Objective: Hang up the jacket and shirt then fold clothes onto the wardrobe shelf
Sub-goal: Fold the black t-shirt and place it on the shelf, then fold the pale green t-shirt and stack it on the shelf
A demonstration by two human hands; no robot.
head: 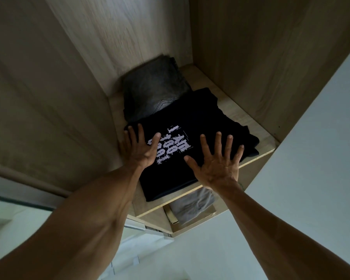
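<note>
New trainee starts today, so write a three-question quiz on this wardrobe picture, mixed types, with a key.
1. True or false: the left hand and right hand both lie flat, fingers spread, on the black T-shirt.
2. What lies behind the T-shirt on the shelf? A) a folded dark grey garment B) a shoebox C) a hanger
3. Fill in: the lighter grey garment lies ___ the shelf.
Key: 1 true; 2 A; 3 below.
</note>
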